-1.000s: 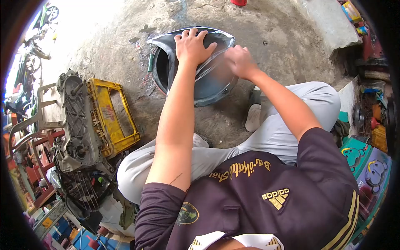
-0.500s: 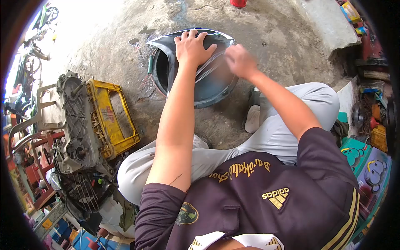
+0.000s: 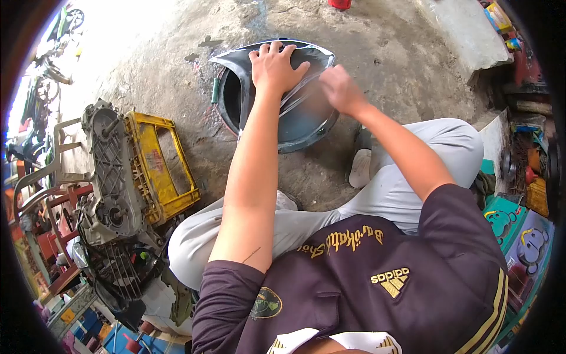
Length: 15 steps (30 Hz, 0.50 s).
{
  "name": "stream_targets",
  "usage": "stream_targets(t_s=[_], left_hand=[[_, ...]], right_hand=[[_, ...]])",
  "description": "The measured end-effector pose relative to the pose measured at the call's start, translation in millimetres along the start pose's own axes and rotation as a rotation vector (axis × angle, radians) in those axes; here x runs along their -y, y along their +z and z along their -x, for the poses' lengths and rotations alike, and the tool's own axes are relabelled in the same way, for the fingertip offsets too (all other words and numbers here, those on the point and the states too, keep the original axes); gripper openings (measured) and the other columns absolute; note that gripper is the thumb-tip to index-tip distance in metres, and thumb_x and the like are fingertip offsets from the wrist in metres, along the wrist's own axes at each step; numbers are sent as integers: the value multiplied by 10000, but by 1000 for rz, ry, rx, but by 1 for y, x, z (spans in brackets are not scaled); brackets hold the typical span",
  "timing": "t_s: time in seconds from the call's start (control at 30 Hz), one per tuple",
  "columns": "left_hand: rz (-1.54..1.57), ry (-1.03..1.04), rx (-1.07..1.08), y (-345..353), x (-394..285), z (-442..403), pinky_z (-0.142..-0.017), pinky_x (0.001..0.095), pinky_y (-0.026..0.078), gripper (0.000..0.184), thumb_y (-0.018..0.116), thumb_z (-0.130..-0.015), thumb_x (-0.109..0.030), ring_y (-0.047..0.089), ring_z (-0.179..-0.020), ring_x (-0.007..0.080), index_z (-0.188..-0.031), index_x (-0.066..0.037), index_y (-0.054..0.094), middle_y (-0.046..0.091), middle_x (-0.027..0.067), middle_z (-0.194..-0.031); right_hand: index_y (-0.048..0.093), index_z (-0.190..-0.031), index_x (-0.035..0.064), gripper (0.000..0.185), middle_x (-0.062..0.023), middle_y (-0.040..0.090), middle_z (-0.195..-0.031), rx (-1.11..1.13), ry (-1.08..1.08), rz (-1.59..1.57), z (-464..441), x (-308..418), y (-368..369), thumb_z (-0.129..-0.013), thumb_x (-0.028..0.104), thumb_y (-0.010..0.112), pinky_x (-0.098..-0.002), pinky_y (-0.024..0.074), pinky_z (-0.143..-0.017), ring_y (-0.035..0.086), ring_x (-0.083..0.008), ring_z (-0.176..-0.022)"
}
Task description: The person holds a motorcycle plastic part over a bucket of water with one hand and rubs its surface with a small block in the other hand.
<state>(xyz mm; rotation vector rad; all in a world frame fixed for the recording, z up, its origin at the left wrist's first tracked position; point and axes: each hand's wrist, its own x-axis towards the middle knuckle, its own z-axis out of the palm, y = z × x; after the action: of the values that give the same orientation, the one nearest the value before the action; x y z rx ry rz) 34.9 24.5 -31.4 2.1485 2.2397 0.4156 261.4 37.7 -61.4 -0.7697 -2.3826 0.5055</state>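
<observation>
A curved dark plastic panel [image 3: 240, 69] with a shiny edge, perhaps a motorcycle fairing, lies across a round black basin [image 3: 289, 145]. My left hand [image 3: 274, 71] rests on its upper part, fingers spread and thumb stretched to the right, pressing it from above. At the panel's right end, my right hand [image 3: 342, 88] is closed with curled fingers, close to the edge. That hand is blurred, and whatever it may hold is hidden. Cloudy liquid seems to show in the basin beneath the panel. A green handle [image 3: 215, 90] sits on the basin's left side.
On the left, a yellow crate [image 3: 159, 165] stands beside a grey metal engine casing [image 3: 112, 171]. A red container [image 3: 339, 3] is at the top on the concrete floor [image 3: 407, 76]. Boxes [image 3: 519, 236] and parts line the right side. My bent legs frame the near side.
The view has shifted very slightly. My left hand stays spread on the panel, and my right hand is still blurred and closed near its right end.
</observation>
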Motion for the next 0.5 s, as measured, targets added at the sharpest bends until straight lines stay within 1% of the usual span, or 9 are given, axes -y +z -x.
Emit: stream_targets(t_s=[0.07,0.13,0.2,0.23,0.33,0.37,0.4,0.47,0.5], left_hand=[[20,-1,7,1,-1,3,-1170,544,362,674,685,-887,-673,544,-1408,320,-1403,-242,729,653,100,-1466],[-3,3,-10,2,-1,2,-1168,540,363,674,683,-891,-670,549,-1398,315,-1408,-240,724,661,91,-1441],[-12,3,-16,3,-2,1,-1169,538,362,675,681,-893,-670,550,-1394,313,-1409,-238,722,662,87,-1434],[-26,2,-18,3,-2,1,-1170,535,361,675,679,-895,-671,552,-1391,311,-1411,-237,720,663,83,-1427],[-15,-3,8,1,-2,1,-1166,531,363,681,675,-895,-676,549,-1394,310,-1419,-242,715,656,85,-1446],[-15,-4,12,0,-2,3,-1166,531,363,681,675,-895,-676,549,-1394,310,-1419,-242,715,656,85,-1446],[-8,-6,14,1,-1,3,-1166,532,364,683,674,-895,-681,550,-1394,313,-1418,-243,716,655,90,-1449],[1,-7,13,2,-1,1,-1166,534,365,684,672,-896,-686,550,-1394,316,-1417,-245,717,654,96,-1453],[-11,-3,4,4,0,1,-1164,537,368,687,672,-894,-693,552,-1393,317,-1413,-246,720,653,99,-1456]], right_hand=[[667,-1000,52,142,-131,686,-1011,-76,123,92,-3,-22,-4,-898,90,759,-491,531,-892,633,-388,-1007],[667,-1006,48,126,-139,688,-1043,-66,173,97,-5,-15,-7,-909,90,735,-498,528,-903,628,-392,-1003],[668,-1011,46,123,-151,680,-1053,2,149,91,-2,6,2,-911,100,714,-499,528,-907,628,-392,-1004],[676,-1019,46,131,-163,669,-1048,97,52,53,-3,15,1,-904,104,701,-501,529,-916,631,-394,-1022],[686,-1032,49,149,-170,664,-1028,123,-11,49,-6,9,2,-897,109,702,-505,534,-905,636,-400,-1016],[692,-1036,50,157,-175,667,-1026,95,72,61,-8,0,-1,-888,101,697,-510,541,-902,640,-409,-1000],[692,-1036,50,157,-175,667,-1026,97,73,61,-9,-6,-3,-888,101,697,-510,541,-902,640,-409,-1000],[688,-1050,50,183,-176,666,-1019,9,158,105,-9,-16,-5,-874,98,698,-512,548,-905,647,-410,-999],[683,-1070,47,200,-178,671,-1032,63,222,136,-9,-3,-5,-878,102,702,-512,553,-915,649,-404,-1027]])
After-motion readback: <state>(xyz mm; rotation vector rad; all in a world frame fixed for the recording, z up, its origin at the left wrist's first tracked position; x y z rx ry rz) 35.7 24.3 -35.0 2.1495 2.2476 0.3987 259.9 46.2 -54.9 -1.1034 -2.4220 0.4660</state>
